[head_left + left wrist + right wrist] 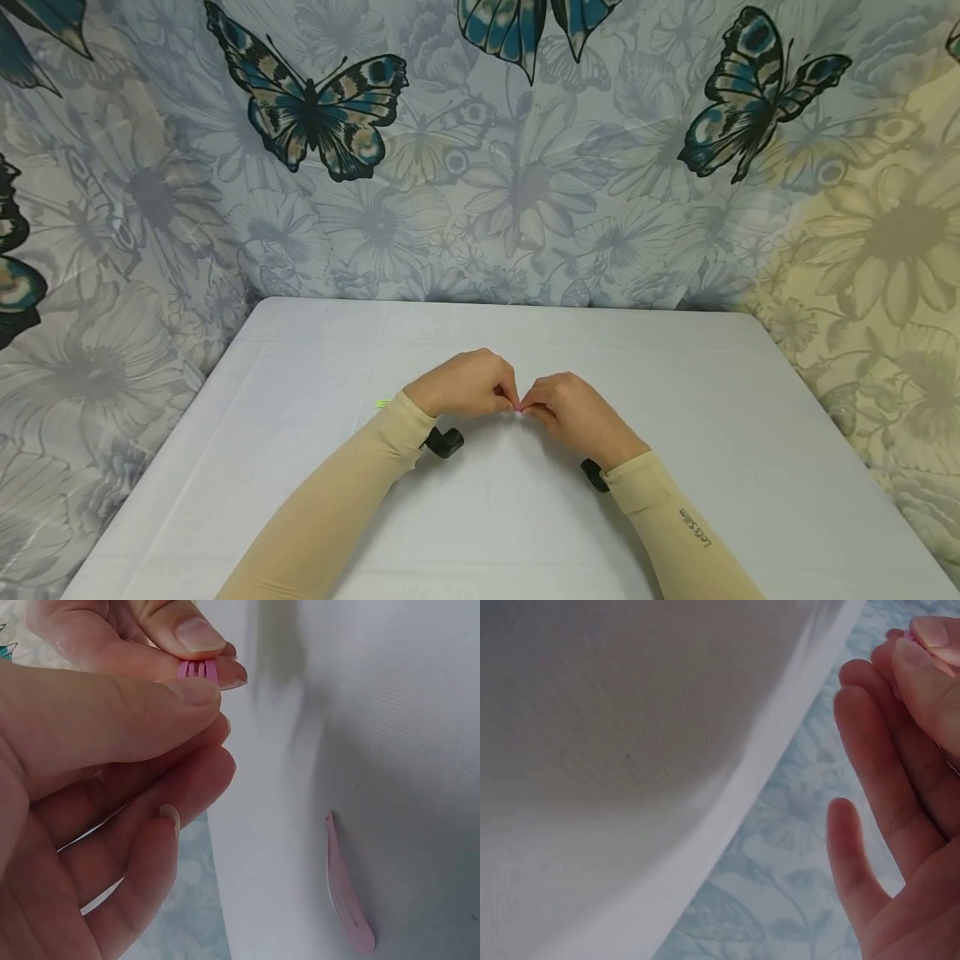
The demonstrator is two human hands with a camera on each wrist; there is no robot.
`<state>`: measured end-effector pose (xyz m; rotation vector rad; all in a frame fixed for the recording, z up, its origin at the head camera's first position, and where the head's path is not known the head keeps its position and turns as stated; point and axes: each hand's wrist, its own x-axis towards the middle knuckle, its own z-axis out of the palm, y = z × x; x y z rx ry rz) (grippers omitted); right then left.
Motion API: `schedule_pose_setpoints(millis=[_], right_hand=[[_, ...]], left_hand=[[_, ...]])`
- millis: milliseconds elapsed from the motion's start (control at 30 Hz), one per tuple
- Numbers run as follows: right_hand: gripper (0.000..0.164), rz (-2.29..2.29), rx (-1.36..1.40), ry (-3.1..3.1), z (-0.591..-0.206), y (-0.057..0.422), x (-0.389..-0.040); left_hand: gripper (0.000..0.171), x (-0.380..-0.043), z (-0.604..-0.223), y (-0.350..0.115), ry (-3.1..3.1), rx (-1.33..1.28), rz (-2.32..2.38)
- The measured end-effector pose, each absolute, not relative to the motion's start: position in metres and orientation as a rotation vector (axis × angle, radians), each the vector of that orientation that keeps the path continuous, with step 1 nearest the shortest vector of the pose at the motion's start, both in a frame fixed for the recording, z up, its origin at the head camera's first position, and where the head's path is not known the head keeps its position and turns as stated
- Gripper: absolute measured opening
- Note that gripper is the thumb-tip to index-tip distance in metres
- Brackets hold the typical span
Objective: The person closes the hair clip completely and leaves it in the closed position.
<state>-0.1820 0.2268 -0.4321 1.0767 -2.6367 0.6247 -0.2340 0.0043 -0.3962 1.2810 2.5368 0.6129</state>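
Above the table, my left hand [468, 385] and right hand [576, 412] meet fingertip to fingertip. Between them is a small pink snap hair clip [198, 669], pinched by thumb and forefinger of each hand; most of it is hidden under the fingers. In the right wrist view, only a sliver of the pink clip [908, 635] shows at the fingertips, while the little finger stands away from the others. A second, pale pink snap hair clip [346, 889] lies on the white surface in the left wrist view.
A small yellow-green item [382, 404] on the white table [480, 533] is partly covered by my left forearm. Black wrist cameras are worn under both wrists. Cloth printed with butterflies and flowers [525, 192] hangs behind the table and along its sides.
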Motion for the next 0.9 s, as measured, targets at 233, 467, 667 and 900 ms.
schedule_pose_setpoints(millis=[233,467,667,900], right_hand=[[0.01,0.595,0.997,-2.701,-0.4281,0.2267,-0.1804],[0.011,0.596,0.982,-2.68,-0.4266,0.2261,-0.1798],[0.012,0.585,0.987,-2.653,-0.429,0.2269,-0.1811],[0.01,0.571,0.993,-2.658,-0.4298,0.2271,-0.1813]], left_hand=[[0.009,-0.2336,-0.3973,0.0046,2.569,1.239,0.609],[0.009,-0.2338,-0.3979,0.0052,2.579,1.253,0.622],[0.009,-0.2334,-0.3976,0.0069,2.579,1.233,0.618],[0.01,-0.2325,-0.3979,0.0076,2.59,1.218,0.623]])
